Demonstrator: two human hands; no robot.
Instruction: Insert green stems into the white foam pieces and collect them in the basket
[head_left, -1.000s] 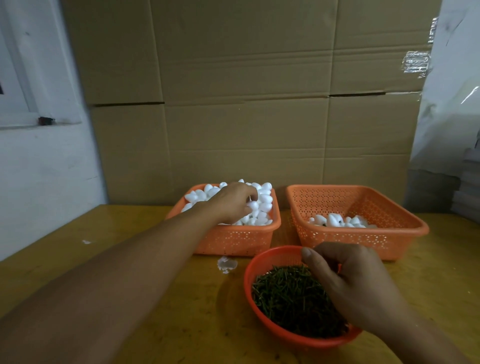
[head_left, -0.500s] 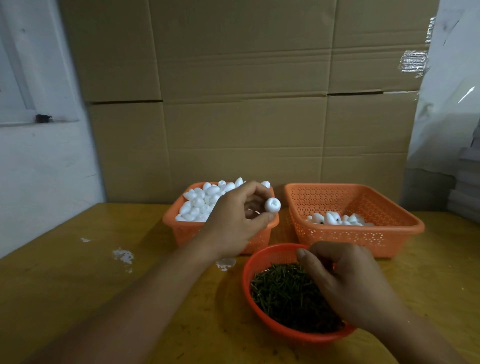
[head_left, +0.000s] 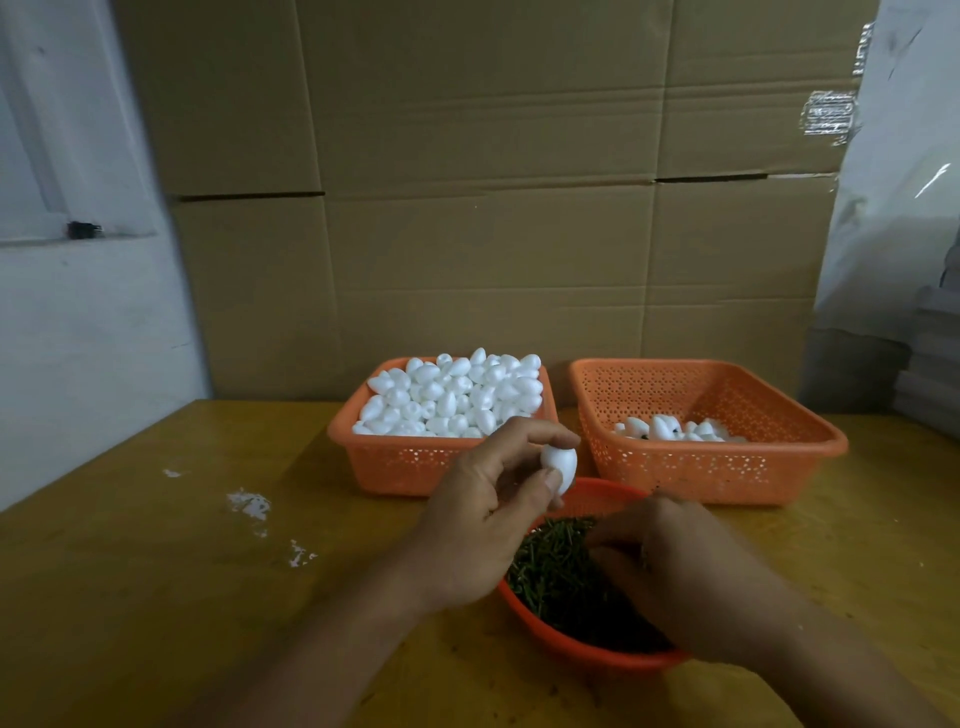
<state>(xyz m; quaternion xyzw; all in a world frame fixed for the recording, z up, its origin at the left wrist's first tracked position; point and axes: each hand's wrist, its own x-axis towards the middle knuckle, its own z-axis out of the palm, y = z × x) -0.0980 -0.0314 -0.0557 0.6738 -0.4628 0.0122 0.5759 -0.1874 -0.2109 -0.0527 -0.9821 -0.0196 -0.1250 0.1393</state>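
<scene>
My left hand (head_left: 483, 525) pinches one white egg-shaped foam piece (head_left: 560, 466) between thumb and fingers, held above the far rim of a round orange bowl (head_left: 571, 649) full of green stems (head_left: 550, 577). My right hand (head_left: 680, 577) reaches down into the bowl with curled fingers among the stems; what it holds is hidden. Behind stands an orange basket (head_left: 395, 467) heaped with plain foam pieces (head_left: 452, 395). To its right a wider orange basket (head_left: 717, 467) holds a few foam pieces (head_left: 670, 428) with dark stems in them.
The yellow wooden table (head_left: 156, 597) carries white foam crumbs (head_left: 249, 504) left of the baskets. Large cardboard boxes (head_left: 493, 208) form a wall right behind the baskets. A white wall stands at the left and plastic-wrapped stacks (head_left: 924, 364) at the right.
My left hand lifted a foam piece out of the left basket and brought it toward me, over the stem bowl. My right hand stayed in the bowl among the stems.
</scene>
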